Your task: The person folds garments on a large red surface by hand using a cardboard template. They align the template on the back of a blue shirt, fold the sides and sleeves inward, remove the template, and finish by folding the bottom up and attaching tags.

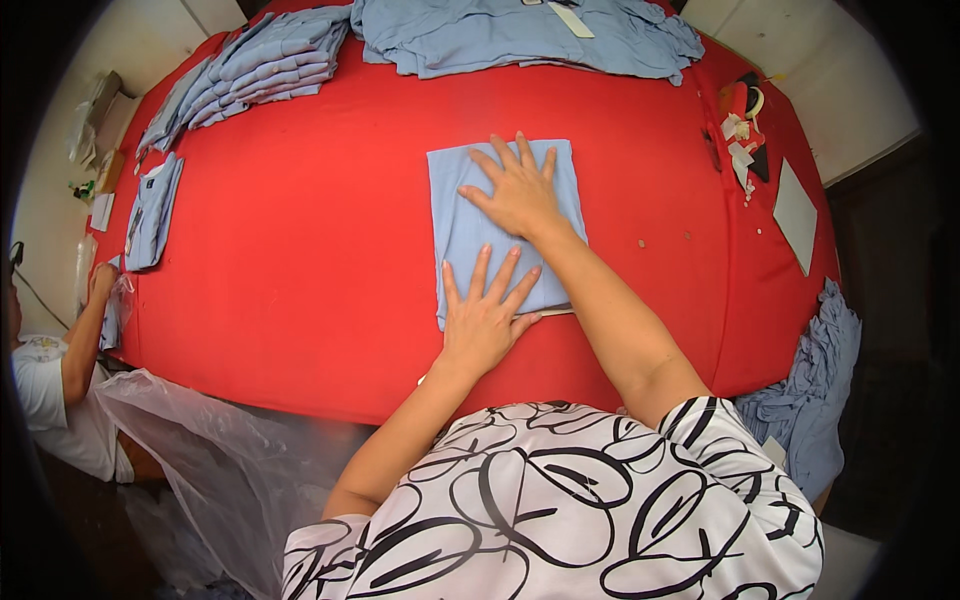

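Observation:
A light blue garment, folded into a neat rectangle [455,215], lies flat on the red table cover [300,250] in front of me. My left hand [482,318] rests on its near part, palm down with the fingers spread. Farther up, my right hand [520,190] presses on the upper part, its fingers also stretched apart. Neither hand grips anything. A thin pale edge shows under the garment's near right corner.
Stacked folded blue shirts [270,65] stand far left, with another folded shirt [153,215] nearer. Unfolded blue garments [530,40] lie at the back. Tape and scraps [742,130] and a white card [796,215] are right. A co-worker [70,390] and plastic sheeting [220,440] are left.

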`<state>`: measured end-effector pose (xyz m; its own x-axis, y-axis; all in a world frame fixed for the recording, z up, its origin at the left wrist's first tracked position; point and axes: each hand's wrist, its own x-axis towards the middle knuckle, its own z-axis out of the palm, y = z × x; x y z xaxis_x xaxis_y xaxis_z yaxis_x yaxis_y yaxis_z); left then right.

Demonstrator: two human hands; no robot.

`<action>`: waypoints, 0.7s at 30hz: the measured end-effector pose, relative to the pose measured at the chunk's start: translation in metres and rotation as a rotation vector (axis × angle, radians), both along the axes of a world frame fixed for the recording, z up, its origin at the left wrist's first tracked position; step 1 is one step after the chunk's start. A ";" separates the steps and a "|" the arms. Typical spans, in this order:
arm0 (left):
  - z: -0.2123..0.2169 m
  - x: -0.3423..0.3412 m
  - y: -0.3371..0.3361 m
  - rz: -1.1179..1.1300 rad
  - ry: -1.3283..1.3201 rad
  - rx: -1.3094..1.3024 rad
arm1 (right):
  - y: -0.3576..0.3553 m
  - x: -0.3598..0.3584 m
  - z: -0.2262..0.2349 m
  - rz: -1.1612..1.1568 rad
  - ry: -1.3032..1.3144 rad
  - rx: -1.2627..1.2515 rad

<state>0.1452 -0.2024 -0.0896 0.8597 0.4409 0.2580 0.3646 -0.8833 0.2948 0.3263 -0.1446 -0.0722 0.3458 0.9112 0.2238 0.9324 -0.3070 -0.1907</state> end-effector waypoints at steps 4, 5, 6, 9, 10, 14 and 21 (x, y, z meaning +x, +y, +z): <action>0.011 -0.024 -0.001 -0.069 -0.080 -0.191 | 0.000 -0.002 0.000 0.025 0.009 0.049; 0.019 -0.036 -0.003 -0.102 -0.125 -0.282 | -0.001 -0.001 -0.003 0.020 -0.004 0.098; 0.038 -0.049 -0.009 -0.091 -0.166 -0.535 | -0.006 0.007 -0.010 -0.002 -0.023 0.144; 0.043 -0.142 -0.021 0.112 -0.249 -1.148 | -0.012 0.008 -0.011 -0.048 -0.047 0.204; 0.046 -0.178 -0.024 0.238 -0.268 -1.456 | -0.013 0.005 -0.011 -0.058 -0.047 0.203; 0.017 -0.316 -0.080 0.867 0.033 -1.711 | -0.014 0.002 -0.004 -0.059 -0.001 0.186; -0.022 -0.330 -0.132 1.052 0.114 -1.596 | -0.014 0.003 -0.006 -0.041 0.005 0.216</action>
